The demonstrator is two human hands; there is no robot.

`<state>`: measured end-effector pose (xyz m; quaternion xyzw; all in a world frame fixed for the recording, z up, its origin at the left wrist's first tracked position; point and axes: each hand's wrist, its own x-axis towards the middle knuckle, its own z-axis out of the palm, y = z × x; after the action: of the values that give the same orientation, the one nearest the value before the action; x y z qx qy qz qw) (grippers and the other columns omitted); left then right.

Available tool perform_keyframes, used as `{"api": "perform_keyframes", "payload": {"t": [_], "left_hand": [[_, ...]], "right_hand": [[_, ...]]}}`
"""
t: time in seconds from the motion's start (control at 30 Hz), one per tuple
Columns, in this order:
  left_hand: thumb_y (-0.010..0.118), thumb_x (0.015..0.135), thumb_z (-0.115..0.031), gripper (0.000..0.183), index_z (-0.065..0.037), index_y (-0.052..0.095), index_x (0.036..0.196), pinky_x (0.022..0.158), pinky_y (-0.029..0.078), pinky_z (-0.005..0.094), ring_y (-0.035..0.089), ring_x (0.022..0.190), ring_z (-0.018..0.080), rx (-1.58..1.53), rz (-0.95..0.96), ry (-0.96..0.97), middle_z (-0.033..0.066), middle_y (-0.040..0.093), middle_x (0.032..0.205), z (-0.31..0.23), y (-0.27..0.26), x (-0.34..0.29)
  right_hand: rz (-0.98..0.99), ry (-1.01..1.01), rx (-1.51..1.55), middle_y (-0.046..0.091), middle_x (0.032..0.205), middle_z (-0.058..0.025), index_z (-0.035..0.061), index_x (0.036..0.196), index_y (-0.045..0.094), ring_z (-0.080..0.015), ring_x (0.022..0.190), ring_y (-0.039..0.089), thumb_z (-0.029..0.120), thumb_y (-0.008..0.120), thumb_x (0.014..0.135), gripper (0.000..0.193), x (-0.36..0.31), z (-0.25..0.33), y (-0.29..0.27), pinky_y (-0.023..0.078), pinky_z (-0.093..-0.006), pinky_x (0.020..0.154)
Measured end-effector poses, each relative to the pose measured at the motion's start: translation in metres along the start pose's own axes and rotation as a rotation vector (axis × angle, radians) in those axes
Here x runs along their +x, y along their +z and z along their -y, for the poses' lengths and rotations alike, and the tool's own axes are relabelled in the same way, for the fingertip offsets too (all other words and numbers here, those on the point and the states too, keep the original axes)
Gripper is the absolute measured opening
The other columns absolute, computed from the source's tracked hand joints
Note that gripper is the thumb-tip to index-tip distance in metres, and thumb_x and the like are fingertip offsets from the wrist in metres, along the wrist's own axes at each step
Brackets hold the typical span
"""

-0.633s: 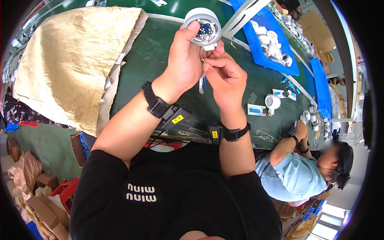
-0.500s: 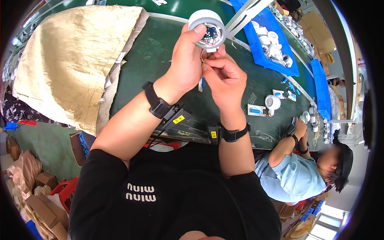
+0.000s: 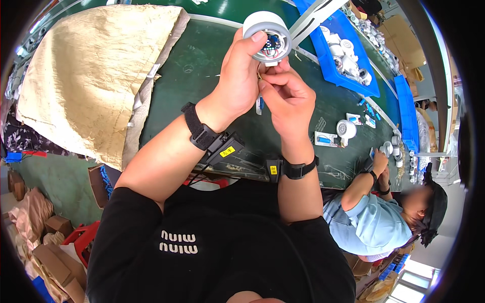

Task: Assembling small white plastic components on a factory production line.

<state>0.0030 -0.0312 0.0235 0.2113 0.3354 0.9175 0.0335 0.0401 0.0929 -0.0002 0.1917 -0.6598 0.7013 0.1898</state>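
My left hand (image 3: 238, 76) is closed round a white round housing (image 3: 261, 21) with a grey rim, held up over the green table. Its open end faces me and shows a small dark circuit board (image 3: 272, 43) with thin wires inside. The left thumb lies over the rim. Just below the housing, my right hand (image 3: 292, 103) pinches a thin wire (image 3: 259, 73) between thumb and forefinger. The other right fingers are curled near a small tab at the housing's lower edge. Where the wire's far end goes is hidden.
A tan cloth (image 3: 96, 70) covers the table's left. At right stand a blue bin (image 3: 331, 76) of white housings, a white perforated head (image 3: 346, 129) and white pieces with blue parts (image 3: 326, 139). A metal post (image 3: 308, 22) rises behind. A co-worker (image 3: 366, 214) handles parts at far right.
The housing and both hands have shifted slightly to the right in the picture, as has much of the table. My grip on the housing and the pinch on the wire look the same.
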Motion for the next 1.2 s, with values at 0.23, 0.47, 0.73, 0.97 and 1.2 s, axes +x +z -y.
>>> {"api": "perform_keyframes", "payload": {"t": [0.23,0.47,0.73,0.97,1.2], "left_hand": [[0.055,0.103,-0.043,0.042,-0.006,0.056,0.122,0.083,0.053,0.0338,0.065,0.088,0.0176,-0.093,0.034,-0.008,0.0094,0.068,0.100,-0.001,-0.004,0.004],[0.059,0.102,-0.040,0.042,-0.005,0.058,0.124,0.083,0.052,0.0320,0.065,0.090,0.0165,-0.101,0.030,-0.026,0.0076,0.068,0.101,0.000,-0.005,0.005],[0.076,0.093,-0.003,0.052,0.003,0.058,0.142,0.098,0.053,0.0290,0.064,0.124,0.0187,0.969,-0.019,0.183,0.0161,0.061,0.143,-0.045,0.000,0.032],[0.072,0.097,-0.003,0.023,-0.001,0.065,0.119,0.064,0.051,0.0245,0.066,0.078,0.0112,0.608,-0.277,0.327,0.0031,0.068,0.085,-0.032,-0.061,0.092],[0.055,0.101,0.009,0.063,0.003,0.034,0.160,0.116,0.046,0.0352,0.052,0.143,0.0313,0.508,-0.123,0.192,0.0213,0.049,0.156,-0.013,-0.151,0.103]], "right_hand": [[-0.006,0.021,0.002,0.069,0.103,-0.0082,-0.0057,0.097,0.072,-0.0143,0.096,0.067,-0.014,0.072,0.085,0.015,0.001,0.000,0.001,0.054,-0.0283,0.083],[0.000,-0.008,0.013,0.067,0.102,-0.0052,-0.0053,0.096,0.071,-0.0111,0.091,0.065,-0.013,0.071,0.086,0.013,0.002,-0.006,-0.002,0.053,-0.0265,0.079],[-0.290,0.055,-0.042,0.069,0.086,-0.0006,-0.0012,0.097,0.073,-0.0070,0.080,0.059,0.005,0.068,0.095,0.008,0.011,-0.021,-0.022,0.046,-0.0220,0.074],[-0.245,0.052,-0.156,0.062,0.078,0.0052,0.0000,0.091,0.072,-0.0010,0.067,0.049,0.002,0.073,0.093,0.002,0.011,-0.032,-0.011,0.038,-0.0207,0.061],[-0.139,-0.053,-0.257,0.063,0.079,0.0036,-0.0004,0.086,0.070,-0.0023,0.069,0.051,-0.001,0.071,0.091,0.006,0.006,-0.024,-0.011,0.039,-0.0214,0.062]]}}
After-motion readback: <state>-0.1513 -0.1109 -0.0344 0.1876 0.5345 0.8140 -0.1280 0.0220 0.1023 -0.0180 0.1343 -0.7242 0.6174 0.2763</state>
